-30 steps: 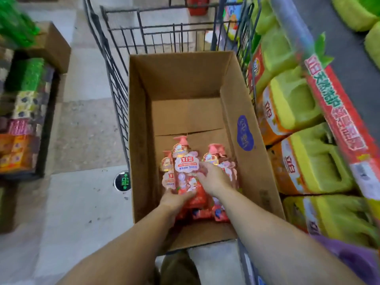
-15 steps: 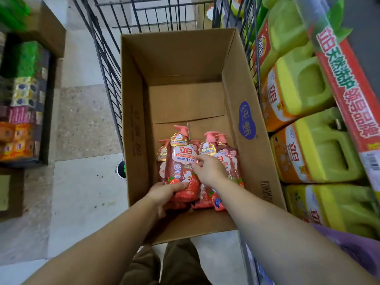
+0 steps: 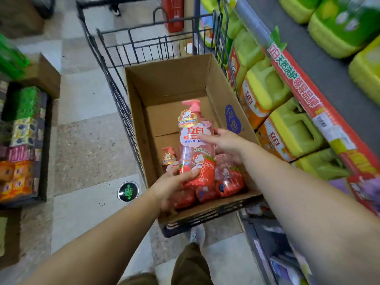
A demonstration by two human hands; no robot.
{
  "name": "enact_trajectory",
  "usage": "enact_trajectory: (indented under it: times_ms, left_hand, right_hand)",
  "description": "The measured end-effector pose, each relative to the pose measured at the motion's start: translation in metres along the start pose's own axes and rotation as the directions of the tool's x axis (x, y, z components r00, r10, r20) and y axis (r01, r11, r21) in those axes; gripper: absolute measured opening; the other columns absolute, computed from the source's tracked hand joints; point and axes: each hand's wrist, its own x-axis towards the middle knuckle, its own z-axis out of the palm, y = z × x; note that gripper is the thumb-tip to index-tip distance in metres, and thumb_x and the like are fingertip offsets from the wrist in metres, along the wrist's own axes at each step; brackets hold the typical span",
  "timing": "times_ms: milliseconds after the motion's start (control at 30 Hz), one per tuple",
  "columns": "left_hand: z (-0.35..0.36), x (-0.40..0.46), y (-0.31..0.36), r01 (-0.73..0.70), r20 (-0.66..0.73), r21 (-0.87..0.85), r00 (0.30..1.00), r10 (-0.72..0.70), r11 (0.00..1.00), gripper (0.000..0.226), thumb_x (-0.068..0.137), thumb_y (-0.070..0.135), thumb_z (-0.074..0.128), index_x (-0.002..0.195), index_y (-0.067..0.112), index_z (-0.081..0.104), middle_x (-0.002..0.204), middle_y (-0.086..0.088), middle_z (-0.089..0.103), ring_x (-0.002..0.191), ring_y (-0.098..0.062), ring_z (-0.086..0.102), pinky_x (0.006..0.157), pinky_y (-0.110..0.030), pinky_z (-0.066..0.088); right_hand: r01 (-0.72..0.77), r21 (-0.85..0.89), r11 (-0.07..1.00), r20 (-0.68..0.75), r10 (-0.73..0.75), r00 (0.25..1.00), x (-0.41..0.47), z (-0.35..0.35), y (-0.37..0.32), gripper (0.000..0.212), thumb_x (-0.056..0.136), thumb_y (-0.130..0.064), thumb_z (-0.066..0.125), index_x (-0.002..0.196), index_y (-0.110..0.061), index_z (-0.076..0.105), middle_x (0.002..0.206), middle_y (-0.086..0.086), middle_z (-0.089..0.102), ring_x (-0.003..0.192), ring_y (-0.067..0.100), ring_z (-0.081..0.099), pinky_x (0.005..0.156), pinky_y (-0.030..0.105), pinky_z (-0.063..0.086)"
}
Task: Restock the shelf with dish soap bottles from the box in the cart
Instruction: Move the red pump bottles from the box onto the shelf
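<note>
An open cardboard box (image 3: 141, 130) sits in a black wire cart (image 3: 115, 75). My left hand (image 3: 172, 188) grips the base of a pink strawberry-print dish soap pump bottle (image 3: 195, 140) and holds it upright, raised above the others. My right hand (image 3: 225, 142) lies against the bottle's right side at label height, fingers stretched over the label. Several more pink bottles (image 3: 228, 182) lie at the near end of the box, partly hidden by my hands. The shelf (image 3: 304, 95) with its red price rail runs along the right.
Yellow-green detergent jugs (image 3: 287, 128) fill the lower shelf beside the cart, with more jugs (image 3: 339, 27) on the level above. Stacked goods and cartons (image 3: 20, 140) line the aisle's left side. A round green floor marker (image 3: 128, 191) lies left of the cart.
My left hand has lifted one pink bottle up out of the cluster in the box. My right hand has moved from the neighbouring bottles to the raised bottle's side.
</note>
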Motion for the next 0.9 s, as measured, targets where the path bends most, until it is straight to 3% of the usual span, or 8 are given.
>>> enact_trajectory:
  times_ms: [167,267,367,500,600,667,767,900]
  left_hand:
    - [-0.002,-0.062,0.008,-0.143,0.229,0.182,0.968,0.100,0.973,0.060,0.066,0.028,0.080,0.121,0.025,0.055,0.109,-0.004,0.073,0.091,-0.023,0.069,0.088,-0.045,0.053]
    - [0.001,-0.106,0.007,-0.234,0.389,0.254,0.913,0.123,0.938,0.062,0.075,0.015,0.076,0.130,0.020,0.050,0.110,-0.007,0.073,0.096,-0.026,0.069,0.083,-0.042,0.054]
    - [0.013,-0.155,0.001,-0.331,0.508,0.283,0.848,0.152,0.900,0.050,0.085,0.002,0.068,0.129,0.016,0.050,0.096,-0.003,0.076,0.076,-0.017,0.073,0.061,-0.029,0.059]
    - [0.051,-0.211,-0.011,-0.447,0.639,0.331,0.754,0.151,0.831,0.048,0.081,0.004,0.072,0.123,0.018,0.055,0.091,0.000,0.076,0.072,-0.014,0.072,0.070,-0.031,0.052]
    - [0.089,-0.250,-0.025,-0.501,0.746,0.316,0.656,0.115,0.806,0.052,0.073,0.009,0.081,0.117,0.018,0.055,0.095,-0.005,0.076,0.079,-0.023,0.072,0.074,-0.043,0.057]
    - [0.118,-0.275,-0.040,-0.544,0.800,0.316,0.593,0.089,0.777,0.069,0.060,0.017,0.089,0.120,0.019,0.054,0.104,-0.008,0.075,0.092,-0.030,0.071,0.087,-0.054,0.055]
    - [0.167,-0.309,-0.072,-0.590,0.849,0.319,0.526,0.054,0.741,0.071,0.061,0.013,0.088,0.121,0.023,0.053,0.104,-0.006,0.075,0.093,-0.027,0.071,0.087,-0.046,0.056]
    - [0.246,-0.369,-0.140,-0.660,0.917,0.296,0.399,-0.013,0.691,0.055,0.074,0.009,0.080,0.120,0.024,0.053,0.101,-0.003,0.075,0.088,-0.023,0.069,0.079,-0.041,0.055]
  right_hand:
    - [0.260,0.011,0.965,-0.280,-0.247,0.928,-0.100,0.024,-0.002,0.046,0.077,-0.038,0.079,0.115,-0.025,0.056,0.106,-0.005,0.071,0.084,0.012,0.072,0.066,0.030,0.058]
    - [0.357,-0.099,0.929,-0.455,-0.361,0.814,-0.175,0.047,0.004,0.057,0.074,-0.043,0.080,0.122,-0.024,0.055,0.111,-0.010,0.068,0.094,0.008,0.068,0.084,0.024,0.055]
    - [0.405,-0.146,0.902,-0.563,-0.413,0.716,-0.252,0.066,0.011,0.058,0.076,-0.039,0.079,0.126,-0.022,0.054,0.117,-0.007,0.067,0.100,0.009,0.065,0.094,0.027,0.051]
    - [0.443,-0.193,0.876,-0.709,-0.436,0.554,-0.355,0.077,0.024,0.068,0.074,-0.043,0.079,0.133,-0.023,0.051,0.122,-0.005,0.066,0.106,0.014,0.066,0.089,0.036,0.055]
    - [0.446,-0.223,0.867,-0.783,-0.432,0.448,-0.426,0.079,0.041,0.062,0.076,-0.042,0.078,0.130,-0.030,0.050,0.119,-0.006,0.066,0.105,0.016,0.066,0.074,0.030,0.053]
    - [0.438,-0.259,0.861,-0.837,-0.426,0.343,-0.473,0.078,0.057,0.074,0.072,-0.046,0.080,0.136,-0.029,0.048,0.120,-0.007,0.065,0.105,0.014,0.065,0.078,0.028,0.055]
    - [0.402,-0.325,0.856,-0.879,-0.430,0.206,-0.546,0.078,0.087,0.075,0.072,-0.036,0.083,0.136,-0.021,0.047,0.118,-0.005,0.065,0.102,0.010,0.062,0.078,0.011,0.052]
    - [0.355,-0.357,0.864,-0.918,-0.395,0.039,-0.657,0.073,0.146,0.075,0.072,-0.029,0.084,0.137,-0.020,0.047,0.124,-0.001,0.064,0.105,0.011,0.064,0.093,0.031,0.054]
